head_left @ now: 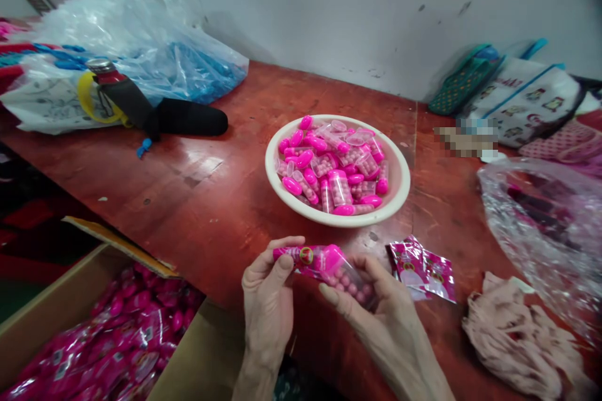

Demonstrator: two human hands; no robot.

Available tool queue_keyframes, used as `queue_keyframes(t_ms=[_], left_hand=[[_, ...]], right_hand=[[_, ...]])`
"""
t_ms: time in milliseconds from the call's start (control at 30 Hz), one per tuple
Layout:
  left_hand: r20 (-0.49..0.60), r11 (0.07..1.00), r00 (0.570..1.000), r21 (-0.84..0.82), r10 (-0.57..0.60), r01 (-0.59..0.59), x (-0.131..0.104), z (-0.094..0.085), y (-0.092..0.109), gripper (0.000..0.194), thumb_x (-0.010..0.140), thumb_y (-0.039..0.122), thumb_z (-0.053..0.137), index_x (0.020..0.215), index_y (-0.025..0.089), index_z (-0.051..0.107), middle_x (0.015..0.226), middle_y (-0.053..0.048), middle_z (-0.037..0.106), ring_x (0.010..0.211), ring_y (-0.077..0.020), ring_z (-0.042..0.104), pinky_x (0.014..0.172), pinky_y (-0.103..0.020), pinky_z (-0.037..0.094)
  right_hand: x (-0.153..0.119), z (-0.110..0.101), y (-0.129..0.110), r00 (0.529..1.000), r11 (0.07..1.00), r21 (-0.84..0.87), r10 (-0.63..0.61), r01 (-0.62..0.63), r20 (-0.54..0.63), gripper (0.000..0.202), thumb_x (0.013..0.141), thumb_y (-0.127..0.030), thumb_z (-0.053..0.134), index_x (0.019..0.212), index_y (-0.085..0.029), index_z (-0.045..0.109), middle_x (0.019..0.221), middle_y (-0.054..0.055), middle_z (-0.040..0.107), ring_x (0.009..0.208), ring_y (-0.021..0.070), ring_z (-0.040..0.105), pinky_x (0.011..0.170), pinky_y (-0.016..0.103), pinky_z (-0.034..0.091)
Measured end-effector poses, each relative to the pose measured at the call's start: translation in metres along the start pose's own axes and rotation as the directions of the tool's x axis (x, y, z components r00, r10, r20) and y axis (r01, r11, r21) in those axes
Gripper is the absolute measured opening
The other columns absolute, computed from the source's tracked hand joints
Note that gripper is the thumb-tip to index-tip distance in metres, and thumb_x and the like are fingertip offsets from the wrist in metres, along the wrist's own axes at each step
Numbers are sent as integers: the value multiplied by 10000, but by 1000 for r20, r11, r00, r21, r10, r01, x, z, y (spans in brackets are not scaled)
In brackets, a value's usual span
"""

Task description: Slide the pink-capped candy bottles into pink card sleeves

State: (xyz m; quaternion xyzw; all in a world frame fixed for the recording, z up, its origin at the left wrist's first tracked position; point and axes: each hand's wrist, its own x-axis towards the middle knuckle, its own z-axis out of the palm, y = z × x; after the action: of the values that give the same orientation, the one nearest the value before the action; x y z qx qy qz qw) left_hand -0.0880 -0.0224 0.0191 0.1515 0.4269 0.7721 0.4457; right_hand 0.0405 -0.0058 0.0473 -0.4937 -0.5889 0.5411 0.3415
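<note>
Between my hands is a small pink-capped clear container (345, 279) filled with pink balls, partly inside a pink printed wrapper (308, 258). My left hand (270, 297) pinches the wrapper's left end between thumb and fingers. My right hand (388, 316) holds the clear end of the container. Just beyond them, a white bowl (399, 191) holds several similar pink-capped containers (339, 188). Flat pink printed packets (423, 269) lie on the red table (226, 200) to the right of my right hand.
An open cardboard box (202, 351) with several pink wrapped packets (103, 344) is at the lower left. Plastic bags (141, 44) and a dark bottle sleeve (190, 118) lie at the back left. A crumpled cloth (517, 338), clear plastic (540, 232) and patterned bags (522, 100) are right.
</note>
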Motion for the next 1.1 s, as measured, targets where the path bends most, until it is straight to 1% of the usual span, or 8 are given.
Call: queue_keyframes(t_ms=[133,300,533,667,833,933,1033,1100], left_hand=[[-10,999,1000,30,-15,15,-1,4,-3,175,715,128,668,887,163,664,1006,-60,679,761,-110,608,686,-204,481],[-93,992,990,-77,-103,96,-4,12,-11,284,741,134,651,1016,179,596,1112,-90,647,873,-126,613,775,-228,469],[15,881,899,-191,-438,433,-12,19,-13,244,715,227,690,932,120,661,870,-93,707,847,-202,646,807,-325,489],[-40,839,857,-232,-514,493,-12,19,-12,186,636,223,755,780,138,674,778,-54,706,851,-215,649,817,-329,492],[50,751,792,-285,-608,595,-14,15,-14,271,607,342,766,765,141,674,827,-72,709,905,-250,636,839,-366,487],[80,793,831,-260,-551,551,-16,14,-16,285,600,353,767,783,154,677,872,-77,712,918,-257,633,842,-383,484],[87,862,887,-210,-454,461,-17,13,-17,311,622,332,758,881,179,679,892,-77,715,915,-250,636,839,-390,483],[102,872,890,-176,-445,457,-16,12,-17,327,653,312,739,947,184,672,897,-84,715,907,-246,640,830,-389,485]], right_hand=[[-4,-4,5,999,1000,8,-30,29,13,280,747,-289,655,994,-174,590,789,30,662,631,138,620,555,213,513],[-5,3,14,979,975,-162,-169,150,-113,269,760,-279,636,1004,-176,591,767,27,674,605,146,642,539,213,539],[-10,10,28,870,798,-513,-461,318,-178,305,808,-230,585,1095,-133,555,927,83,682,711,168,673,646,229,569],[-13,14,36,891,835,-473,-410,281,-195,339,816,-235,568,1136,-123,556,1008,110,670,780,195,676,717,270,566],[-13,20,30,954,987,-75,-157,143,-254,344,791,-287,612,1111,-165,583,963,79,692,787,195,678,714,274,567],[-13,21,28,975,995,84,-40,59,-218,334,780,-300,627,1084,-164,602,949,74,698,794,202,677,704,275,567],[-16,23,33,946,986,-102,-153,129,-284,316,790,-260,608,1091,-162,600,958,78,690,798,204,671,712,281,559],[-18,26,39,908,941,-277,-277,192,-314,305,815,-241,570,1107,-152,585,998,99,673,843,214,662,735,288,551]])
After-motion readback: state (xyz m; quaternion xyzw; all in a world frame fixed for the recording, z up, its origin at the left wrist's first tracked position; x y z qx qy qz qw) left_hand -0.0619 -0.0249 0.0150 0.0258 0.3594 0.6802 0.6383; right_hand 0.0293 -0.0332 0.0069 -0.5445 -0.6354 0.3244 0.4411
